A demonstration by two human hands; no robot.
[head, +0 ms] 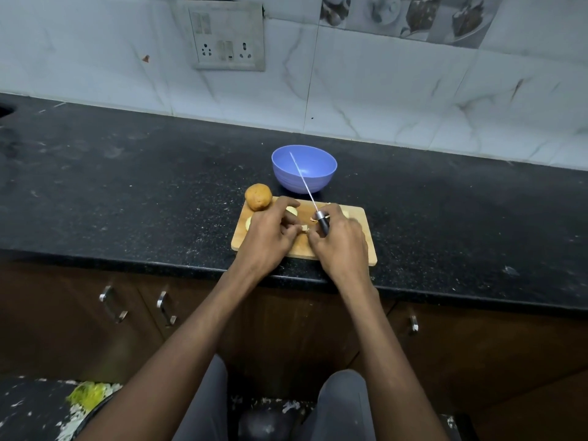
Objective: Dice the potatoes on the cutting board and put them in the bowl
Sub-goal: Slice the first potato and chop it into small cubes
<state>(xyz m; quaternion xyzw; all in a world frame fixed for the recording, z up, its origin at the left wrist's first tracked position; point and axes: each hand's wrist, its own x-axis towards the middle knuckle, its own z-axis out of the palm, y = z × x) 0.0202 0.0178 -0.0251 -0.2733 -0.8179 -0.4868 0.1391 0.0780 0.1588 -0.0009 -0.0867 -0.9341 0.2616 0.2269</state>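
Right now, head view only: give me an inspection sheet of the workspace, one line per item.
Surface: black speckled countertop, dusty, pale flecks.
Job's things: wooden cutting board at the front edge; whole unpeeled potato at its far left corner; pale cut potato pieces partly hidden under the hands; blue bowl behind the board, looks empty.
Clutter: nothing seen on the counter.
Grippers: left hand pinches a small piece; right hand grips the knife, blade pointing over the bowl.
Cables: nothing seen.
Surroundings: tiled wall, socket panel, brown cabinets below.
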